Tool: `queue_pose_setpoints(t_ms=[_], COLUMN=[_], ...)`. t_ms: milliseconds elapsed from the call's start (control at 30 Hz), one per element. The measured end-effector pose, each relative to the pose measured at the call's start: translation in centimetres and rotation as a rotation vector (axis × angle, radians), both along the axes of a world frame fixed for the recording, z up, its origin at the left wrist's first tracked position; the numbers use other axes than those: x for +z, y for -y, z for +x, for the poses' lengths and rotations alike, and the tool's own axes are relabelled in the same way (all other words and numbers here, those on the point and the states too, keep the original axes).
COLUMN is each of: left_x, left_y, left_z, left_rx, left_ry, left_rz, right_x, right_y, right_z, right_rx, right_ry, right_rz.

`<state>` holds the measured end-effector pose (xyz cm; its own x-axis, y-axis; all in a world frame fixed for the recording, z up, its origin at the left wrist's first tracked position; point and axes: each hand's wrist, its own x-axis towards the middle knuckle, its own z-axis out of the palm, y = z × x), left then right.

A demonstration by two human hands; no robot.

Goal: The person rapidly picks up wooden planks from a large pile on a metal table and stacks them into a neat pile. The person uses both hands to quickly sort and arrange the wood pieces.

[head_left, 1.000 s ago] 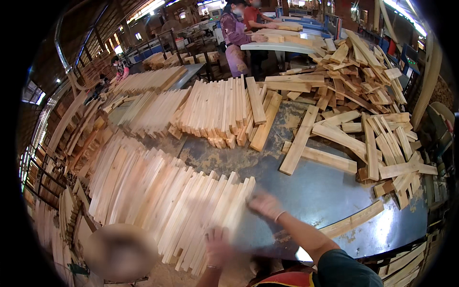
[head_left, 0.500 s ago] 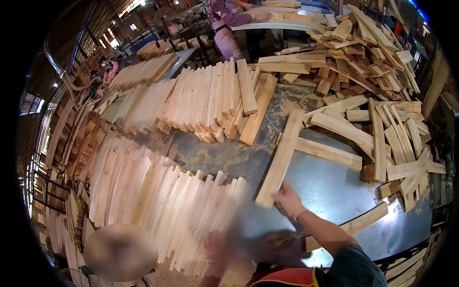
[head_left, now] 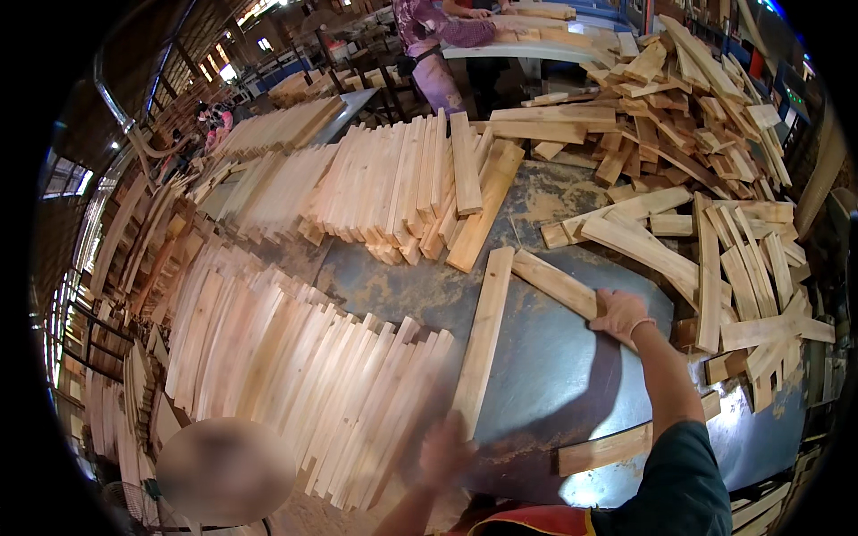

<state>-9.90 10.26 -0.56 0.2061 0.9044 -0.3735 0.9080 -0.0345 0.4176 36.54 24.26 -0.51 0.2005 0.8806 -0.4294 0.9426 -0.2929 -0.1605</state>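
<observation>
My right hand (head_left: 618,314) is closed around the right end of a short pale wooden board (head_left: 559,284), which lies slantwise on the grey metal table. Left of it, a longer wooden plank (head_left: 483,335) lies lengthwise, its far end close to the board's left end. At that plank's near end is my left hand (head_left: 447,451), smeared by motion; it seems to touch the wood, but its fingers cannot be made out. A tight row of planks (head_left: 340,393) stands side by side just left of my left hand.
Loose boards (head_left: 715,259) lie crossed on the right, below a tall heap of offcuts (head_left: 670,107). One board (head_left: 608,447) lies near the table's front edge. Another plank row (head_left: 375,183) fills the far left. A person (head_left: 433,54) works at a table beyond.
My right hand has let go of the long plank, moved right and away from me, and taken the short board. The plank has come nearer; my left hand has moved right to its near end.
</observation>
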Motion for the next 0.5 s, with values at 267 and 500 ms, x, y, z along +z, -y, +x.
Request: queue_pose_setpoints(t_ms=[267,500], left_x=[-3.1,7.6], left_y=[6.5,6.7], left_z=[-9.1,-12.0], left_rx=[0.204,-0.198], left_ry=[0.948,-0.144], left_rz=[-0.560,-0.084], right_x=[-3.6,-6.4], right_y=[10.5,15.3], right_z=[-17.2,-38.3], right_rx=[-0.550,-0.063], right_ry=[-1.268,-0.751], right_rz=[0.030,-0.164])
